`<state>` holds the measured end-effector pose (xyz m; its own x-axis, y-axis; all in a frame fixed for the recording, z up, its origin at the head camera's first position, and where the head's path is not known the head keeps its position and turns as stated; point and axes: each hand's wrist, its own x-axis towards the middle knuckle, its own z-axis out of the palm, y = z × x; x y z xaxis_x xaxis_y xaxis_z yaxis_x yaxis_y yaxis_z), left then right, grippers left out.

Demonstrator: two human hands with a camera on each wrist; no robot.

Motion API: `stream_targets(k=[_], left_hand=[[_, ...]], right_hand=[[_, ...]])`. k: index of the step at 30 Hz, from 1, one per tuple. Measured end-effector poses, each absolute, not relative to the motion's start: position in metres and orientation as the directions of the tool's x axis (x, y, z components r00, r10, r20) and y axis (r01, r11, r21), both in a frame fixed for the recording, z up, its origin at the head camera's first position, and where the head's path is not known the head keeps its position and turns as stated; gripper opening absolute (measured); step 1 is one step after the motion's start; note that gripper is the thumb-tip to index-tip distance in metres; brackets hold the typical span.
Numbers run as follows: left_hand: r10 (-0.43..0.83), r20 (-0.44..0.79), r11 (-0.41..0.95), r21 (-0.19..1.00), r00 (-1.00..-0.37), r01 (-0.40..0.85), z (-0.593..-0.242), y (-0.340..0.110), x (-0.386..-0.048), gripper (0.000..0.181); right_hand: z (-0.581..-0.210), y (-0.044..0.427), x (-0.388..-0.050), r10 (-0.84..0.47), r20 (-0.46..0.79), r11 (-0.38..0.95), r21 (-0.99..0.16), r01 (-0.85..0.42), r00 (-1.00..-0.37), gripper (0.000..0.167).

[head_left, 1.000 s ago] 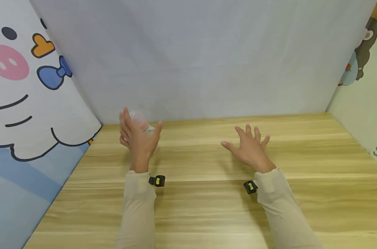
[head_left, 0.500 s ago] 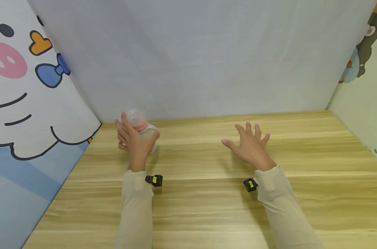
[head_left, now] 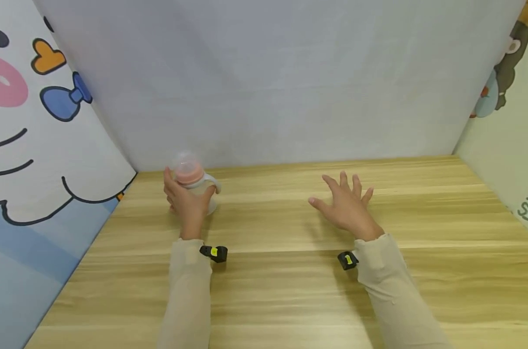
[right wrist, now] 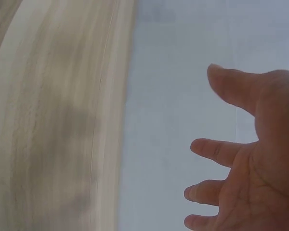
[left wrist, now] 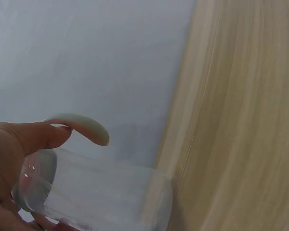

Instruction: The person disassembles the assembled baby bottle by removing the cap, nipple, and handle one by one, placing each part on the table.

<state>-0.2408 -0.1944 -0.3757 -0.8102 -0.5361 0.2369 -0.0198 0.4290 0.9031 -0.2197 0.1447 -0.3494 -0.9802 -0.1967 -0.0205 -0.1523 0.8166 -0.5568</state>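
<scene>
A clear bottle (head_left: 188, 174) with a pink collar, a domed clear cap and a pale side handle (head_left: 213, 182) stands at the back left of the table. My left hand (head_left: 187, 206) grips it, fingers round its far left side and thumb by the handle. In the left wrist view the thumb lies beside the curved handle (left wrist: 94, 131), and the clear body (left wrist: 106, 190) reaches down to the wood. My right hand (head_left: 347, 208) is held over the table at the right, fingers spread, holding nothing; the right wrist view shows its palm (right wrist: 269, 178) bare.
The wooden table (head_left: 272, 291) meets a pale grey cloth wall (head_left: 285, 97) at its back edge. A cartoon-printed panel (head_left: 41, 179) stands along the left side, and a pale green one (head_left: 517, 160) with printed figures along the right.
My left hand has lowered and closed round the bottle, and more of the pink collar and handle shows. The right hand has kept its spread pose. The whole view has shifted slightly.
</scene>
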Motion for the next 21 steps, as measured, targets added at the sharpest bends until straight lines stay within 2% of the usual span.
stream_targets(k=[4, 12, 21], left_hand=[[-0.533, 0.282, 0.373, 0.924, -0.798, 0.077, -0.382, -0.196, -0.246, 0.107], [-0.553, 0.343, 0.314, 0.93, -0.759, 0.191, -0.393, -0.193, -0.261, 0.104], [-0.546, 0.377, 0.274, 0.924, -0.748, 0.266, -0.399, -0.193, -0.268, 0.095]], right_hand=[[-0.35, 0.144, -0.221, -0.196, -0.029, 0.822, -0.549, -0.149, -0.98, 0.076], [-0.351, 0.148, -0.222, -0.18, -0.02, 0.825, -0.547, -0.14, -0.983, 0.076], [-0.353, 0.148, -0.223, -0.182, -0.018, 0.827, -0.543, -0.143, -0.983, 0.075]])
